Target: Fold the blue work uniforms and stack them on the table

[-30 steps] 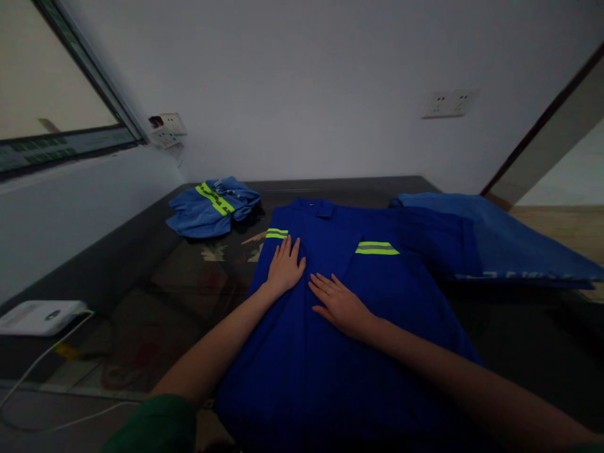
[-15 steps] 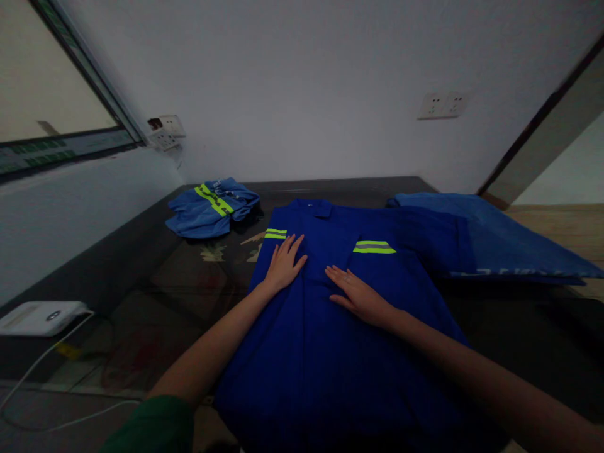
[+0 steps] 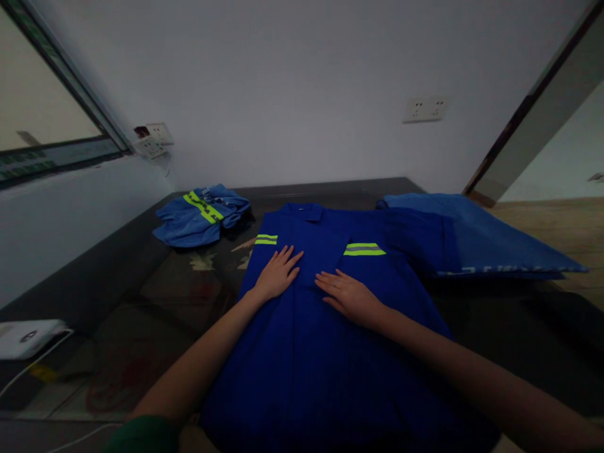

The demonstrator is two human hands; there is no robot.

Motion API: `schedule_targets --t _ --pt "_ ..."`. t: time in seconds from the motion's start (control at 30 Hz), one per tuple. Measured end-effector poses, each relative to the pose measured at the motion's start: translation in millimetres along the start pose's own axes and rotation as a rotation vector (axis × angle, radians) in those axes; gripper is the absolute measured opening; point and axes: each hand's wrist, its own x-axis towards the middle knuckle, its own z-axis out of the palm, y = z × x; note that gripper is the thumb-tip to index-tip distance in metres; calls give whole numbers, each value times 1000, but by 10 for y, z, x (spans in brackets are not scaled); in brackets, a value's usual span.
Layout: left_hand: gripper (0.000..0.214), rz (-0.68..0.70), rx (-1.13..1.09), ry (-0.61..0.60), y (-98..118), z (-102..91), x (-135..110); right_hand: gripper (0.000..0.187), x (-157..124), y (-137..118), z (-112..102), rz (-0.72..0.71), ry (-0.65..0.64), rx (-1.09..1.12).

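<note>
A dark blue work jacket (image 3: 302, 352) with yellow-green reflective stripes lies spread on the dark table, its collar towards the wall. My left hand (image 3: 277, 274) rests flat on its left front panel, just below the short reflective stripe, fingers spread. Flat on the chest to the right lies my right hand (image 3: 349, 296), with a ring on one finger and the fingers stretched out below the other stripe. Neither hand grips the cloth. The jacket's right sleeve reaches out over a lighter blue folded cloth (image 3: 495, 236).
A crumpled light blue garment (image 3: 193, 220) with a reflective band sits at the table's back left. A white device (image 3: 28, 336) with a cable is at the left edge. Wall sockets (image 3: 425, 109) are above the dark table (image 3: 264, 192).
Both hands stay on the jacket; my left hand has shifted slightly down it. The right hand's fingers are a little more spread. The whole view has shifted slightly.
</note>
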Motion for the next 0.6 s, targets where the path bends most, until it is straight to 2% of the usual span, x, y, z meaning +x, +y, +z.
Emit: schedule_targets --t 0.1,0.27,0.4,0.5,0.6 --pt "49 -4 48 -33 7 -4 -4 40 55 -23 40 -29 -52 -23" --pt "48 4 70 -57 2 -21 15 42 29 -13 78 6 -58 7" --pt "47 -15 79 -88 25 -88 70 48 -94 -41 -50 64 -81 101" --pt "42 -11 83 -46 51 -110 122 46 -405 -115 -259 178 -7 230" --pt "41 27 59 75 117 -103 216 39 -986 -235 -468 361 142 420"
